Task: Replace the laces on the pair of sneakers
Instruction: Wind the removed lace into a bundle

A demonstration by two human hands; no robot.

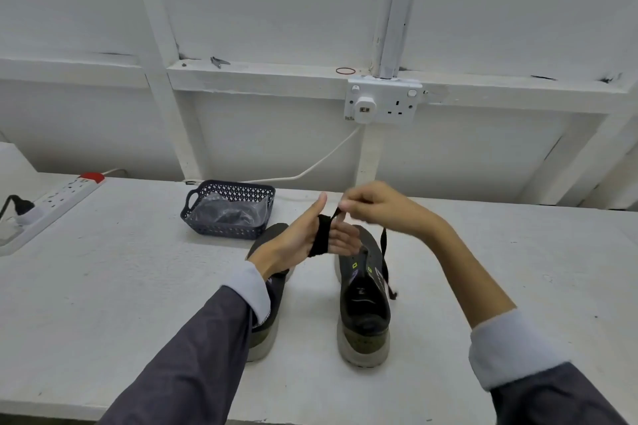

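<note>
Black lace is wound in a flat coil round the straight fingers of your left hand, thumb up. Your right hand pinches the running part just above the coil. The loose tail hangs down beside the right sneaker and ends near its opening. Both hands hover over the toes of the pair, which stands on the worktop; your sleeve partly hides the left sneaker.

You look to be bundling up an old lace pulled from the right sneaker, whose eyelets appear bare, so the job seems early. Next, wind in the tail and slip the coil off without letting it spring loose. Then reach for the basket beyond the shoes. Its clear bag probably holds the new laces, though that is hard to tell.
</note>
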